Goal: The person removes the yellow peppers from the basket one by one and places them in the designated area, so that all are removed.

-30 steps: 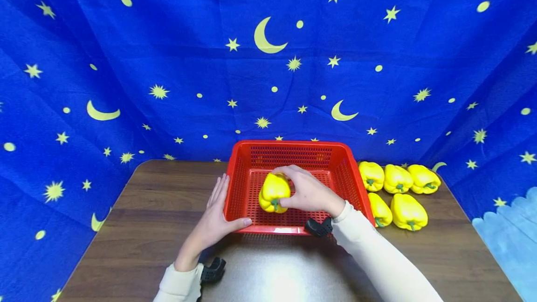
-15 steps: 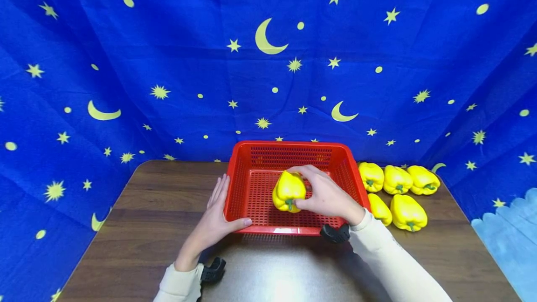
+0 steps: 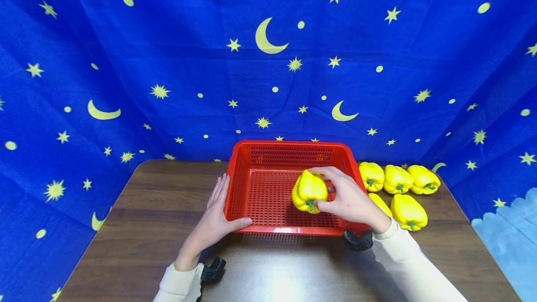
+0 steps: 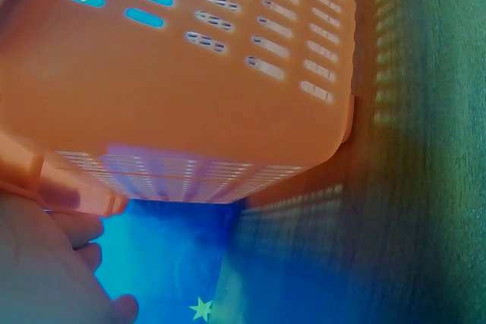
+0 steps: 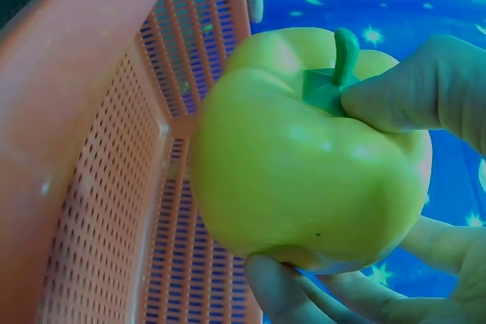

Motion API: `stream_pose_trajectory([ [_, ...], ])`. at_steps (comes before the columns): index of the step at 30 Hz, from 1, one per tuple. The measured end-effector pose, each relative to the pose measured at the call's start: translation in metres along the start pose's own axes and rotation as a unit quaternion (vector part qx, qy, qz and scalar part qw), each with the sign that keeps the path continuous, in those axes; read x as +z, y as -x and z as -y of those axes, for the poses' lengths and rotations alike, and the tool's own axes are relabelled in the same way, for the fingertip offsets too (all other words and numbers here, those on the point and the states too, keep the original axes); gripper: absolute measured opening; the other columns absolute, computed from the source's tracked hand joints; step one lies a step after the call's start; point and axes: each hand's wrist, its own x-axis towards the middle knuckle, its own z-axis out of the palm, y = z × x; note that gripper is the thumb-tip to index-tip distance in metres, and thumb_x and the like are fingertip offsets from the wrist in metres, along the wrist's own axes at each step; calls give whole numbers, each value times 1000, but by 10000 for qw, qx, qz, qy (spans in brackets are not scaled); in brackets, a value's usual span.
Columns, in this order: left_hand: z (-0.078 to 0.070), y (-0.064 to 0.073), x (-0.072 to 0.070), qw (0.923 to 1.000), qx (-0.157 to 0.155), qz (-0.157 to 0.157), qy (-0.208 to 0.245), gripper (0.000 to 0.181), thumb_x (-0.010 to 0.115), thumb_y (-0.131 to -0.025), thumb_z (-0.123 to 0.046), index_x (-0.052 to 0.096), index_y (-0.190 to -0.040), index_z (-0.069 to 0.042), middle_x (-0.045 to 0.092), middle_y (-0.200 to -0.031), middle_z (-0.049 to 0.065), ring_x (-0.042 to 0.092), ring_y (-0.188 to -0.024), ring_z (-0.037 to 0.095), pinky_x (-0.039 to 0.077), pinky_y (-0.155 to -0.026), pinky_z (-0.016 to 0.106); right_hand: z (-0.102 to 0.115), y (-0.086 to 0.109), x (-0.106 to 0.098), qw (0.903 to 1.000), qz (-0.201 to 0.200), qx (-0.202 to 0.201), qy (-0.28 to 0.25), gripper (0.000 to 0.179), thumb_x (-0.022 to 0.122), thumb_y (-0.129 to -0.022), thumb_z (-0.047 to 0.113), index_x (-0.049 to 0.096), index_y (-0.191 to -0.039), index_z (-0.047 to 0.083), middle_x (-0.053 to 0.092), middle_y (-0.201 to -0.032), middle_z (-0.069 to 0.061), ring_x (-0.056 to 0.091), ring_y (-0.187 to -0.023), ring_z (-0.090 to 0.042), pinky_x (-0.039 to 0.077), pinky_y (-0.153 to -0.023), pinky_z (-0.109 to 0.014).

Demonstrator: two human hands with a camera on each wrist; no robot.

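A yellow bell pepper [image 3: 308, 191] with a green stem is held by my right hand [image 3: 350, 199] over the right half of a red plastic basket [image 3: 289, 230]. In the right wrist view the thumb presses beside the stem of the pepper [image 5: 304, 165] while the other fingers curl round its far end. My left hand [image 3: 213, 211] rests on the basket's left front corner, its fingers straight along the left side and its thumb on the front rim. The left wrist view has the basket's perforated wall [image 4: 175, 89] close up, with fingers [image 4: 76, 229] at its rim.
Several more yellow bell peppers [image 3: 397, 179] lie in two rows on the wooden table [image 3: 159, 204], just right of the basket; my right hand partly hides one of them. A blue cloth [image 3: 201, 59] with stars and moons hangs behind the table and at both sides.
My right hand has carried the bell pepper rightward across the basket, from left of its middle to its right half. The left hand and the basket have stayed in place.
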Motion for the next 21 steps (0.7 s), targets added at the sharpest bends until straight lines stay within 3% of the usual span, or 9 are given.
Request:
stream_pose_trajectory([
  [7, -1, -1, 0, 10000, -61, 8, 30, 124, 86, -75, -48, 4, -163, -19, 1, -169, 5, -6, -154, 33, 14, -112, 72, -10, 13, -12, 9999, -88, 95, -85, 70, 84, -75, 12, 54, -138, 12, 59, -127, -3, 61, -104, -16, 58, -86, -35],
  [14, -1, 0, 0, 10000, -32, 1, 31, 124, 86, -74, -50, 5, -163, -19, 2, -169, 5, -5, -154, 35, 14, -112, 72, -20, 29, -24, 9994, -274, 162, 147, 72, 85, -74, 11, 54, -139, 13, 58, -128, -2, 59, -105, -17, 58, -85, -35],
  [21, 0, 0, 0, 10000, 30, -10, 48, 124, 86, -74, -48, 6, -163, -17, 2, -169, 5, -4, -154, 36, 14, -112, 73, -30, 42, -30, 9982, -337, 467, 181, 72, 85, -76, 11, 53, -140, 15, 57, -130, -3, 58, -107, -21, 58, -86, -38],
])
